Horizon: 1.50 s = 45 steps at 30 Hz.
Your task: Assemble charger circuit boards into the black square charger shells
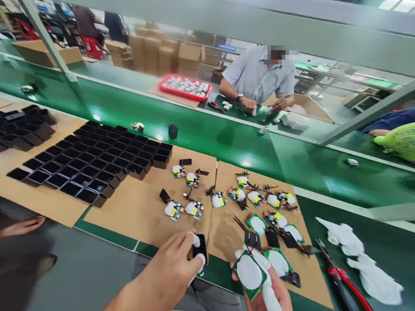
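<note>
My left hand point(165, 272), white covers on its fingertips, grips a small open black plastic case point(201, 248) at the bench's near edge. In my right hand point(274, 287), also with white finger covers, is a green circuit board point(249, 273) with a round white patch on its face. A black plate point(252, 240) attached by wires sits just above that board. Beside my right hand lies another green board point(278, 262) with a white patch. Several more wired boards point(194, 209) with white patches and yellow parts are spread over the cardboard point(142, 211).
Rows of open black cases point(97, 166) stand at left. Pliers with red-and-black handles point(340, 276) and white gloves point(372, 263) lie at right. A green conveyor belt point(207, 138) crosses behind. Beyond it, a co-worker point(259, 77) handles small parts near a red tray point(184, 88).
</note>
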Each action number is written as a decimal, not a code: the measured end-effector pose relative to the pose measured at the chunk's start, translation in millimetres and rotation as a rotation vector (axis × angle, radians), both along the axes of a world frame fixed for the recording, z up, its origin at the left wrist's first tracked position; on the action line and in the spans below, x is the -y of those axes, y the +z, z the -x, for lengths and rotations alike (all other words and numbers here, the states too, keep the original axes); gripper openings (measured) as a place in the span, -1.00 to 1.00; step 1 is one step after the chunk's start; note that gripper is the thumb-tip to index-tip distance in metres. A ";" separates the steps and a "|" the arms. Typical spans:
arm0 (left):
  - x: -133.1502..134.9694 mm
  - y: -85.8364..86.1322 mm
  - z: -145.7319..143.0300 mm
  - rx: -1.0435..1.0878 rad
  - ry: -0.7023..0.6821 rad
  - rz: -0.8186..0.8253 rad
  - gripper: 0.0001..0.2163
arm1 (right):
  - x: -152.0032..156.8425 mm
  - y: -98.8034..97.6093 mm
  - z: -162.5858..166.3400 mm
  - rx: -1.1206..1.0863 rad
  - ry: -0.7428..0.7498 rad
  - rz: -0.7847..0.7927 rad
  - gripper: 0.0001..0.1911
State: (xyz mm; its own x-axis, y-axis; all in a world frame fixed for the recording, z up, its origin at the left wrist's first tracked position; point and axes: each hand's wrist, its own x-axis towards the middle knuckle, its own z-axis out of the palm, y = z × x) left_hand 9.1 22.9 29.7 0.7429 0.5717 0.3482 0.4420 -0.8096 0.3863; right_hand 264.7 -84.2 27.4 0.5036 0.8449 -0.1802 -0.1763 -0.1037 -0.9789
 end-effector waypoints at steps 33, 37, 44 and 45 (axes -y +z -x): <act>13.4 44.7 -68.1 0.538 -0.091 0.555 -0.27 | 5.4 67.0 -17.6 0.298 0.256 -0.364 -0.26; 15.2 43.0 -66.5 0.532 -0.072 0.539 -0.26 | 5.0 69.7 -24.0 0.350 0.284 -0.371 -0.29; 13.7 44.6 -64.0 0.563 -0.089 0.520 -0.31 | 1.6 74.0 -21.6 0.404 0.297 -0.421 -0.24; 13.5 44.5 -63.5 0.563 -0.087 0.524 -0.31 | 1.8 73.1 -21.2 0.400 0.293 -0.429 -0.24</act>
State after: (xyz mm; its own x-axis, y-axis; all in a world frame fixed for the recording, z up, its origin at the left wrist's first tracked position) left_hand 72.6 9.4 74.2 0.5844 0.7135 0.3865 0.0085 -0.4817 0.8763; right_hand 285.9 -86.1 100.5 0.2000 0.9125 0.3569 0.1862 0.3223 -0.9281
